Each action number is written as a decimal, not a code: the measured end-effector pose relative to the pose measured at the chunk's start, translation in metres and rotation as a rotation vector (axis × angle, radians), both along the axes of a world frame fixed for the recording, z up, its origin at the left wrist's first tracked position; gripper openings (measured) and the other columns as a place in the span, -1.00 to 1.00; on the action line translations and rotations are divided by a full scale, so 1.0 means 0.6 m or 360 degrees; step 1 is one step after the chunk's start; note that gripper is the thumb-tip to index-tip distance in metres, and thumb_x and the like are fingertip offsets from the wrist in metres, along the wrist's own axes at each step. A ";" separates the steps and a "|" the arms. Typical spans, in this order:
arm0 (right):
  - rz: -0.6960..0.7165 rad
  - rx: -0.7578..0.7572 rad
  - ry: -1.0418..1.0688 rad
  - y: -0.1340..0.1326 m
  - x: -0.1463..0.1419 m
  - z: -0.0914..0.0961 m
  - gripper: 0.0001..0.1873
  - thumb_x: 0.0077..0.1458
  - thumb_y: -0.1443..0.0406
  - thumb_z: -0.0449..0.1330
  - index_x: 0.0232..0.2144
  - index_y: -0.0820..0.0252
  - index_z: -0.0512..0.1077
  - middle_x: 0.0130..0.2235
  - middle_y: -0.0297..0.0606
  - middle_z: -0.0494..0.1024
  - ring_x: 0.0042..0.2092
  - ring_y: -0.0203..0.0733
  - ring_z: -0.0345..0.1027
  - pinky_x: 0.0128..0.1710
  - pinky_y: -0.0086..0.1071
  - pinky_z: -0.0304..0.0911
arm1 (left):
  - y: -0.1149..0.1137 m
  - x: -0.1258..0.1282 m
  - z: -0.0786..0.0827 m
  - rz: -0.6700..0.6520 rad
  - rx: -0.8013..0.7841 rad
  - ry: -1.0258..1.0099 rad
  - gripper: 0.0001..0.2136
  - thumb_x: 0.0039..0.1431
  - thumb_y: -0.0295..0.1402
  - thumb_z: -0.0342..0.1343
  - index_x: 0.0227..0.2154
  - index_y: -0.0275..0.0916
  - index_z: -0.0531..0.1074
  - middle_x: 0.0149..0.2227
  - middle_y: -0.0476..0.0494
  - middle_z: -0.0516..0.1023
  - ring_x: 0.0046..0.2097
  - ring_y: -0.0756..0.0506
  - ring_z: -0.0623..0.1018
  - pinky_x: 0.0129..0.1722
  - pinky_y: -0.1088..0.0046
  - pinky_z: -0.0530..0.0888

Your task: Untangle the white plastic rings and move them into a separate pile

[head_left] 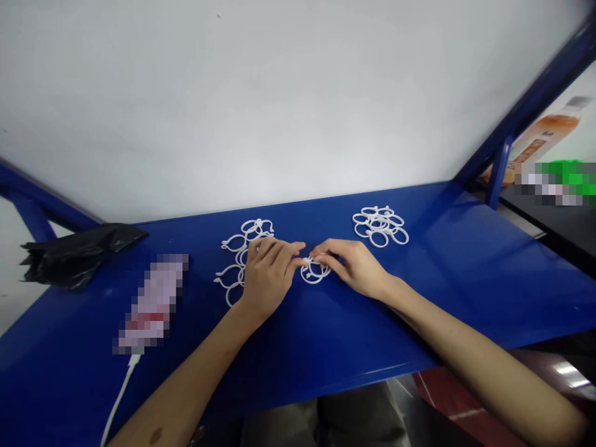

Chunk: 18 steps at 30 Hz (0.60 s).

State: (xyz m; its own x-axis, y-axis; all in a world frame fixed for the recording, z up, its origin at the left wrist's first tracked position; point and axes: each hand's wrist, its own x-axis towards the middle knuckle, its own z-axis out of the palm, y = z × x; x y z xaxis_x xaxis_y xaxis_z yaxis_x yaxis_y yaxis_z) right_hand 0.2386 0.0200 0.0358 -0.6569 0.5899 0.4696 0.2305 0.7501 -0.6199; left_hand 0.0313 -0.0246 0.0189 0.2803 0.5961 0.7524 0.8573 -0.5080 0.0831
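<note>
A white plastic ring (313, 273) lies on the blue table (326, 335) between my two hands. My left hand (269, 273) pinches its left side with fingers closed. My right hand (354, 266) pinches its right side, fingers curled over it. A loose spread of white rings (239, 251) lies under and behind my left hand. Another pile of white rings (380, 225) sits behind my right hand, apart from it.
A blurred flat object (151, 303) with a white cable (118, 397) lies at the left. A crumpled black bag (74, 254) rests at the far left edge. A white wall stands behind. A blue frame post (498, 171) and a bottle (542, 139) are at the right.
</note>
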 end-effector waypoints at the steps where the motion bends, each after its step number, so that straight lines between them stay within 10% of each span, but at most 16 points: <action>1: -0.0056 0.0085 0.0000 0.007 0.003 -0.002 -0.80 0.36 0.29 0.06 -0.18 0.16 0.49 -0.19 -0.21 0.56 -0.19 -0.22 0.47 -0.16 -0.33 0.38 | 0.001 0.001 0.000 0.0012 -0.0062 -0.0012 -0.85 0.28 -0.32 0.17 -0.12 -0.20 0.45 -0.30 -0.06 0.61 -0.19 -0.14 0.51 -0.07 0.24 0.34; 11: -0.1687 0.0267 -0.0566 0.111 0.129 0.012 -0.80 0.22 0.28 0.13 -0.20 0.19 0.55 -0.16 -0.06 0.53 -0.21 -0.03 0.43 -0.26 -0.21 0.30 | -0.004 0.007 -0.011 -0.0325 -0.0646 0.0244 -0.91 0.28 -0.33 0.15 -0.25 -0.23 0.49 -0.11 -0.15 0.52 -0.05 -0.18 0.43 -0.05 0.21 0.38; 18: -0.2076 -0.0011 -0.0921 0.113 0.169 0.027 -0.73 0.15 0.26 0.12 -0.21 0.21 0.58 -0.16 0.06 0.57 -0.20 0.13 0.48 -0.29 -0.15 0.29 | 0.001 0.003 -0.011 -0.0289 -0.0491 0.0165 -0.88 0.33 -0.39 0.08 -0.33 -0.24 0.47 -0.21 -0.11 0.54 -0.14 -0.13 0.44 -0.07 0.24 0.39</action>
